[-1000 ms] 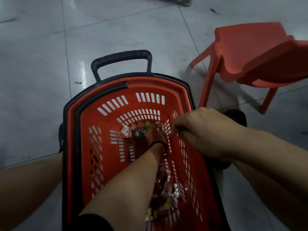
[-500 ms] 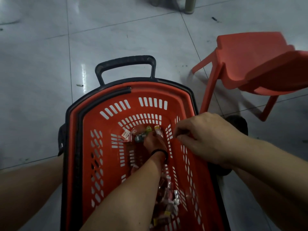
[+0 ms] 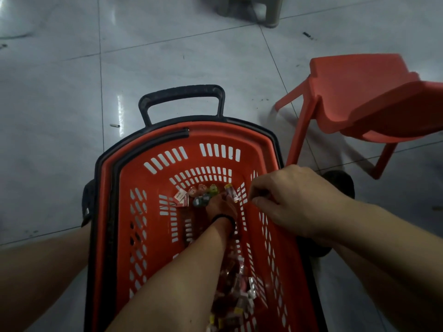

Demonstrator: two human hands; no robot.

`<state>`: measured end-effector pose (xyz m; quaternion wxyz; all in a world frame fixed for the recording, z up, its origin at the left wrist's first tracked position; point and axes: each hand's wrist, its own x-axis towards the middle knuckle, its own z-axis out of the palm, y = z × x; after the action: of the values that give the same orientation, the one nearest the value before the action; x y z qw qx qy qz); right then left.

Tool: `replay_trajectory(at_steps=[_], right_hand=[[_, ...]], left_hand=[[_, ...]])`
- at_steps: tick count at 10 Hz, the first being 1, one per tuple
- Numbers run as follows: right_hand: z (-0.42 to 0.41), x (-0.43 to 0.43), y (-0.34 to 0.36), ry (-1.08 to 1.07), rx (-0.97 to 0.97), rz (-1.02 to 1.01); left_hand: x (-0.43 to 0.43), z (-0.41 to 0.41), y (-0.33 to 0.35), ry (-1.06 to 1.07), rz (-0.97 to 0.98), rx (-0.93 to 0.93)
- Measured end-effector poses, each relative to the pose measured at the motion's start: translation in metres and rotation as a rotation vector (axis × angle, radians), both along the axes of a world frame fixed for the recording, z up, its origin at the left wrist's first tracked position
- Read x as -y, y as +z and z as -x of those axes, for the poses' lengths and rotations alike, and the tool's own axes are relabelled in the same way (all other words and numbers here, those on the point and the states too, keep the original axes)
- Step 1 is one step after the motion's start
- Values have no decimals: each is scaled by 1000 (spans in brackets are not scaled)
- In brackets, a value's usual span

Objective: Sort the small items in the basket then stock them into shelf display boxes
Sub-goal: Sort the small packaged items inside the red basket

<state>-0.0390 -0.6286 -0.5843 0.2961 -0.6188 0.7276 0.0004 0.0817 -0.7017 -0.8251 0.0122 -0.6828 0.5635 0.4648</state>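
A red slotted basket (image 3: 134,236) with a black rim and a black handle (image 3: 182,97) stands on the floor between my legs. Small wrapped items (image 3: 199,197) lie at its far end, and more small items (image 3: 239,291) are piled along the bottom nearer to me. My left hand (image 3: 221,207), with a black band at the wrist, reaches deep into the far end and touches the items there; its fingertips are hidden. My right hand (image 3: 294,200) lies over the basket's right rim with fingers curled around it.
A red plastic chair (image 3: 359,99) stands close on the right, one leg beside the basket. A black wheel (image 3: 340,183) shows behind my right hand. A grey stool (image 3: 251,8) stands at the top. Small bits of litter lie on the grey tiled floor (image 3: 60,104).
The view has tilted up, so the basket sits lower in frame and the grey stool appears. My left hand has edged slightly deeper toward the far items. My right hand stays on the rim.
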Motion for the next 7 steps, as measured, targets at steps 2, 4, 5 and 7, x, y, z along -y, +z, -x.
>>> replay_trajectory(at_steps=[2,4,5,7], right_hand=[[-16,0,14,160,-130,-70],[-32,-13,26,279,-100,-145],[-36,-19,26,262,-139,-135],[-44,-28,20,238,-229,-124]], left_hand=[[-6,-48,18,-454,-26,81],[-81,-109,36,-647,-355,146],[-107,-120,34,-673,-378,197],[-123,-117,30,-845,-238,241]])
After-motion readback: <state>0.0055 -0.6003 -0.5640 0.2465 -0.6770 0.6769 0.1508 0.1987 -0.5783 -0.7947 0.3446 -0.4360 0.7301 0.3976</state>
